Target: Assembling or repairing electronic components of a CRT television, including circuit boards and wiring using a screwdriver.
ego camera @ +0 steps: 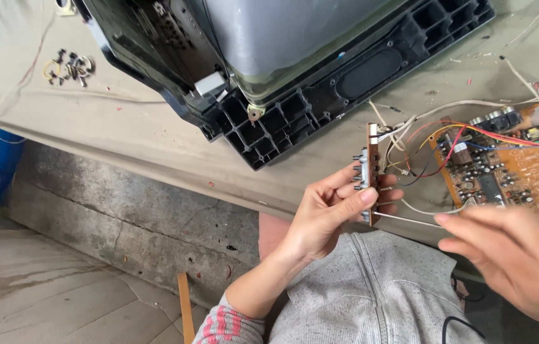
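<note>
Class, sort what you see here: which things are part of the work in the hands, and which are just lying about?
In hand:
- narrow brown button circuit board, pinched by the left hand
- its coloured wires, running to the large orange circuit board
- right hand, blurred, beside the narrow board

Lying about:
- black plastic television casing
- small pile of screws
- beige table cloth

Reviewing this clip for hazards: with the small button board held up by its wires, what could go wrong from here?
1. The left hand pinches the narrow button board, which is tethered by coloured wires to the main circuit board; a tug could strain or break the joints.
2. The right hand is blurred near those wires and might snag them.
3. The loose screws near the table's edge could roll off.
</note>
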